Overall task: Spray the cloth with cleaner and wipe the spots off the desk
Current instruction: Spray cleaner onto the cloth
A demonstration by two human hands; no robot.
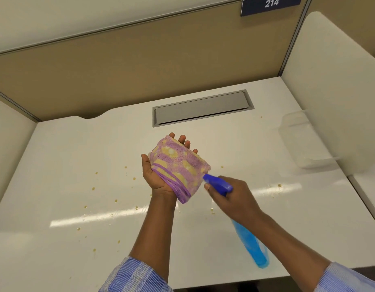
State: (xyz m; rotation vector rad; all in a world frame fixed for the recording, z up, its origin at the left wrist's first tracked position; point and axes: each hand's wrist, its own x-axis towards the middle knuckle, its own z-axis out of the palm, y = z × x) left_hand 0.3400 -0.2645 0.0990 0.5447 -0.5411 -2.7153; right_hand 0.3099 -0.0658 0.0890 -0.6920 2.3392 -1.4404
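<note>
The bench (76,165) is a white, glossy surface on which ceiling lights are reflected as pale streaks. Small yellowish spots (115,200) are scattered over it. Most are grouped on the left half, and a few more are seen towards the right and near the far edge. A grey rectangular hatch (203,107) is set flush into the far part of the bench. A curved notch is cut into the rear edge to the left of it.

The station is closed at the back by a tan partition (119,70) topped with a pale panel. A dark plate (271,5) marked 214 is fixed at the upper right. White side dividers (330,81) are fitted on both sides. A clear plastic container (304,140) is placed on the bench against the right divider.

The cloth (180,165), purple with yellow patches and folded, is carried above the middle of the bench on the upturned left hand (155,175). The fingers are nearly straight, their tips showing past the far edge of the cloth, and the thumb is raised beside it.

The spray bottle (252,245), filled with blue liquid, is gripped at its neck by the right hand (230,197), the fingers wrapped round it. The blue nozzle is aimed at the cloth, just beside its near right edge. Blue striped sleeves (131,275) are visible at both forearms.
</note>
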